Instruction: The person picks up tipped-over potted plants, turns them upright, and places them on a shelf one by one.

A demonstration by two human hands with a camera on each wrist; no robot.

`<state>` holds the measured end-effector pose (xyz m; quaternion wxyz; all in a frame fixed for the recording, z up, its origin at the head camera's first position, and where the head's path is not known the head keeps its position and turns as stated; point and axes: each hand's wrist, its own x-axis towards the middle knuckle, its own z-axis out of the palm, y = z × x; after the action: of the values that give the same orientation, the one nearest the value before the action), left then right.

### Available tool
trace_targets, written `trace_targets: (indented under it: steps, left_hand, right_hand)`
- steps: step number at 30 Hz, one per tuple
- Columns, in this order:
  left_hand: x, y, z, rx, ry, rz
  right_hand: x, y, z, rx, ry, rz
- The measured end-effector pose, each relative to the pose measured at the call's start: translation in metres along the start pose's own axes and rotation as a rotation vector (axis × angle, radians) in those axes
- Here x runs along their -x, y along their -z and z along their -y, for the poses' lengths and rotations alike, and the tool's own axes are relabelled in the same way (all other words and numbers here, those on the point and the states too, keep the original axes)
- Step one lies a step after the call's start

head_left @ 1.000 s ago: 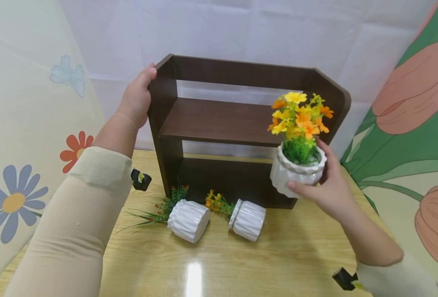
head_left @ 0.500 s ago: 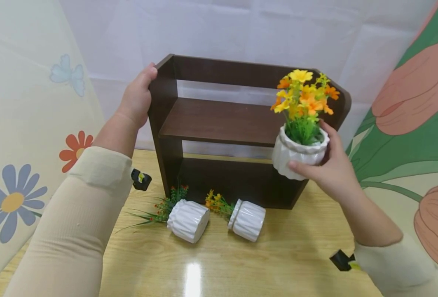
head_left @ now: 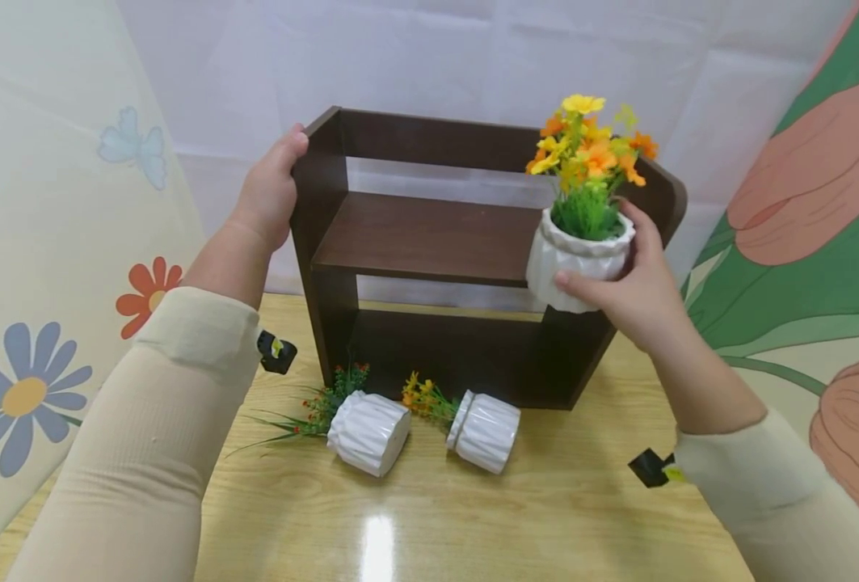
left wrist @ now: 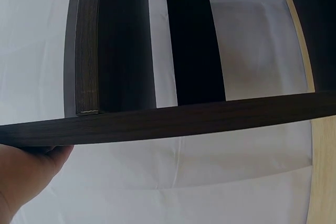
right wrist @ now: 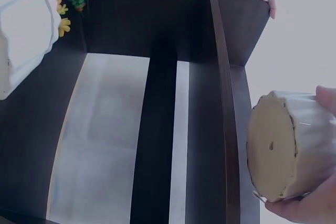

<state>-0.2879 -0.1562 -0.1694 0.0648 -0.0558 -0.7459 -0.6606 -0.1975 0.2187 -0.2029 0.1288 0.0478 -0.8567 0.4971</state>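
Observation:
My right hand grips a white ribbed flowerpot with yellow and orange artificial flowers, thumb on the front and fingers round the far side. The pot is upright, in front of the right end of the middle board of a dark brown wooden shelf. Its bare base faces the right wrist camera. My left hand holds the shelf's left side panel by its upper edge; in the left wrist view some fingers are hidden behind the panel.
Two more white flowerpots lie on their sides on the wooden table before the shelf: one with red-dotted greenery, one with small yellow-orange flowers. A white cloth hangs behind, with flower-printed panels at both sides.
My right hand has raised the flowerpot with yellow and orange flowers from in front of the lower part of the shelf to the middle board's height. The left hand and lying pots have stayed put.

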Motion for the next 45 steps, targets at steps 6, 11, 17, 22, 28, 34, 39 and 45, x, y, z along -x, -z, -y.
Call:
trace_targets:
  steps: [6, 11, 17, 22, 28, 34, 39, 45]
  left_hand:
    - [0.0, -0.001, 0.001, -0.029, 0.0, 0.002]
    - [0.0, -0.001, 0.001, -0.029, 0.004, 0.001]
    - [0.0, 0.0, 0.001, -0.022, 0.004, -0.001]
    - [0.001, 0.0, 0.001, 0.002, 0.007, 0.004]
    - [0.002, 0.0, 0.002, 0.042, 0.006, 0.011]
    - [0.003, 0.001, 0.002, 0.034, -0.007, 0.014]
    - [0.002, 0.002, 0.002, 0.015, -0.009, 0.01]
    - [0.003, 0.002, 0.002, 0.019, -0.02, 0.008]
  right_hand:
    - [-0.012, -0.002, 0.0, -0.025, -0.002, -0.033]
    - [-0.021, -0.002, -0.003, -0.031, -0.013, -0.058]
    - [-0.03, -0.004, -0.007, -0.027, -0.028, -0.076]
    - [-0.04, -0.008, -0.01, -0.04, -0.03, -0.121]
    - [-0.049, -0.012, -0.014, -0.073, -0.024, -0.157]
    - [-0.054, -0.014, -0.017, -0.083, -0.047, -0.174]
    - [-0.057, -0.015, -0.021, -0.081, -0.062, -0.186]
    - [-0.059, -0.017, -0.024, -0.083, -0.058, -0.185]
